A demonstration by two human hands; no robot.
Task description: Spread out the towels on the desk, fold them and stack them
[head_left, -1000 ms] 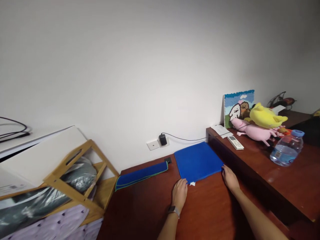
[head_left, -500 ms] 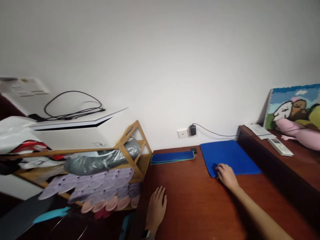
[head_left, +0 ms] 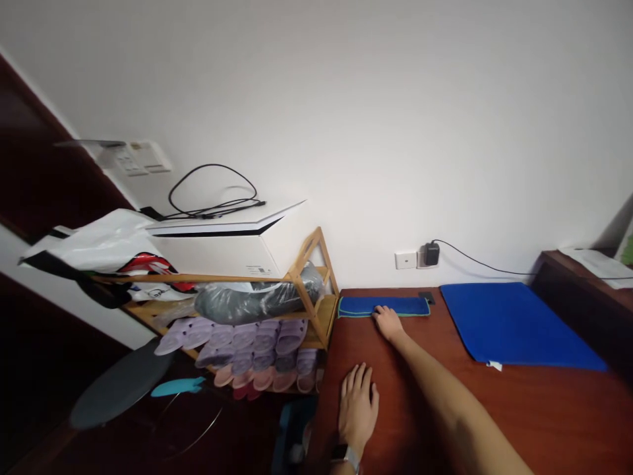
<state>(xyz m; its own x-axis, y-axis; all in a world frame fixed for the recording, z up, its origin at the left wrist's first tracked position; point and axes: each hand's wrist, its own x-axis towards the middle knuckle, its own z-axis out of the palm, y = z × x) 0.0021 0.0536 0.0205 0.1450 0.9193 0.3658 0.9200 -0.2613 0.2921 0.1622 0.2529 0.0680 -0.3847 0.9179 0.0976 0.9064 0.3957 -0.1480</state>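
My left hand lies flat on the reddish-brown table, fingers spread, a watch on its wrist. Near the wall, my right hand rests with its fingertips on the front edge of a folded blue cloth with green edging. Whether those fingers pinch the cloth is too small to tell. A larger blue cloth lies spread flat to the right, with a white tag at its front edge. Neither hand touches it.
On the left, a wooden rack holds purple and pink slippers, a wrapped grey bundle and a white box with a black cable. A black plug sits in the wall socket. Papers lie on the raised ledge at right.
My right hand has left the larger blue cloth and moved left to the folded one. The larger cloth's near-left corner now lies flat, its tag showing. The view has turned left.
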